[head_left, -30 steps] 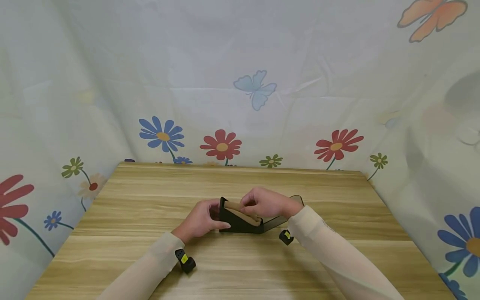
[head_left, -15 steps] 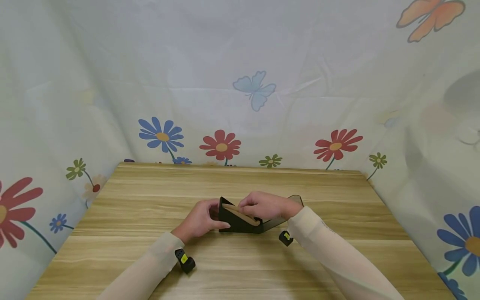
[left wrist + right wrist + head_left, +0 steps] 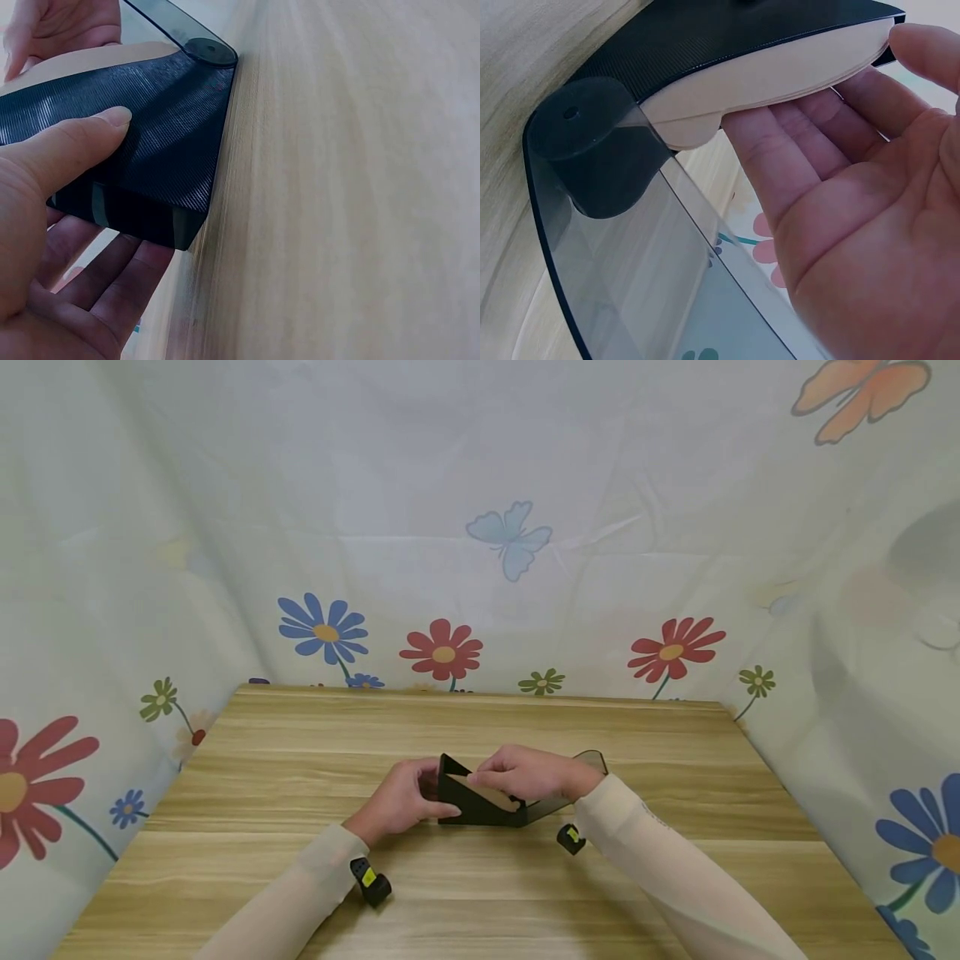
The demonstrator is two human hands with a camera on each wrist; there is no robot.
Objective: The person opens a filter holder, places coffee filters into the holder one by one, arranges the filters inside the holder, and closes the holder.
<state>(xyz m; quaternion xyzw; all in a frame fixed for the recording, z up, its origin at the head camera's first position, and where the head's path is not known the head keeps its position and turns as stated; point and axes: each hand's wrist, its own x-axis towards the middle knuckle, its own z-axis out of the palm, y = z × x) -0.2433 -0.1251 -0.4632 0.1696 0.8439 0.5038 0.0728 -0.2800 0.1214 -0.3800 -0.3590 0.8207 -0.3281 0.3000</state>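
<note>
A black wedge-shaped box (image 3: 480, 806) stands on the table, and its clear smoky lid (image 3: 591, 762) is swung out to the right. Inside sits a stack of tan paper coffee filters (image 3: 780, 75), their curved edge showing above the box's side. My left hand (image 3: 397, 797) grips the box's left end, the thumb flat on its near ribbed side and the fingers on the back. My right hand (image 3: 528, 772) holds the upper edge of the filters between thumb and fingers. In the right wrist view its fingertips are hidden behind the papers.
The wood-grain table (image 3: 465, 893) reaches back to a flower-printed curtain (image 3: 375, 527) that also hangs at both sides. A black strap mount (image 3: 371, 882) hangs at the left wrist, another mount (image 3: 572, 838) at the right.
The coffee filters have gone lower into the box, and my right hand has shifted slightly left and down with them. My left hand and the box have stayed in place.
</note>
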